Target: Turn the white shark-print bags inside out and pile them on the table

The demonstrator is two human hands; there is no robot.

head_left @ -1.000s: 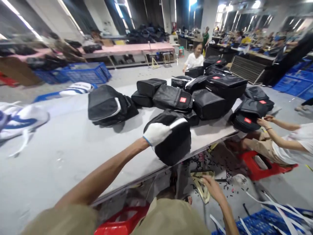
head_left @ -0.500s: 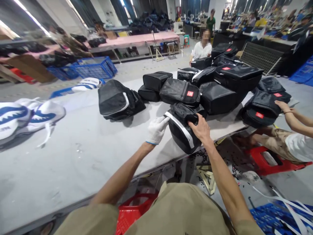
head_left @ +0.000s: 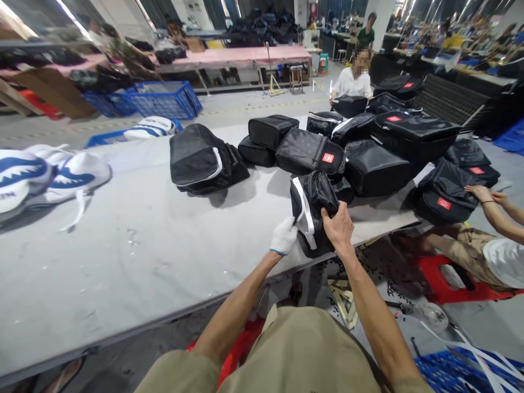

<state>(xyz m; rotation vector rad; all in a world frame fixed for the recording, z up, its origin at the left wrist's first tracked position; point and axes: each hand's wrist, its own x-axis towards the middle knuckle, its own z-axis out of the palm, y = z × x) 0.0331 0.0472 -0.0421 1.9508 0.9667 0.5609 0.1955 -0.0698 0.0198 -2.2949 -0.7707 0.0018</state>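
Left hand (head_left: pixel 284 236), gloved: fingertips tucked against black bag (head_left: pixel 313 199), grip unclear. Right hand (head_left: pixel 338 226) covers bag's lower front. White-blue bags (head_left: pixel 24 177) cut off at left edge, co-worker (head_left: pixel 497 254) at right edge. Red stool (head_left: pixel 241 346) mostly behind legs. Bkgd benches & ppl too small to tell.

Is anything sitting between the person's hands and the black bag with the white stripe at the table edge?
Nothing visible does. The gloved left hand grips the black bag at its lower left, and the bare right hand clasps its right side. The other bags lie behind it on the table.
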